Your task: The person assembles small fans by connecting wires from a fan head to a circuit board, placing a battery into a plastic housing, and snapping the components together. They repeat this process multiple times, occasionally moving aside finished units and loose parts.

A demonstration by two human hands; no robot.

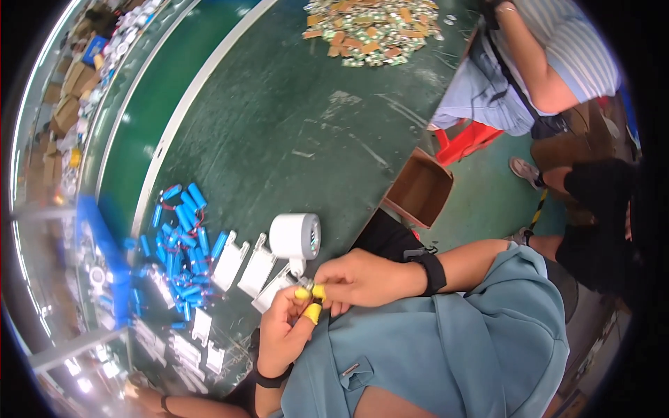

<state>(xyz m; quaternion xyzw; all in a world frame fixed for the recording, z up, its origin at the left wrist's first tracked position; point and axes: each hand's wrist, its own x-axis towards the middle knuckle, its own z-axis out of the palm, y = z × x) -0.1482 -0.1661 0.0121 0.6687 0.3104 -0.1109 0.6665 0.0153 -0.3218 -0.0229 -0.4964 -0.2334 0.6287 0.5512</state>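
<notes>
My left hand (282, 333) and my right hand (366, 279) meet at the table's near edge, yellow covers on some fingertips. Both are closed, fingertips pinched around a small part that I cannot make out. Just beyond them stands a white lamp head (289, 237), round with a short neck pointing toward my fingers; whether the neck joins the held part is hidden. Left of the lamp head lie several white plastic housings (256, 270), one partly behind my left fingers. Farther left is a pile of blue cylindrical batteries (185, 244) with thin red wires.
More white plastic pieces (187, 355) lie at the lower left, near another person's arm (191, 405). A heap of small green and brown boards (373, 31) covers the far end. An open cardboard box (419, 188) sits off the right edge, below a seated person (536, 63).
</notes>
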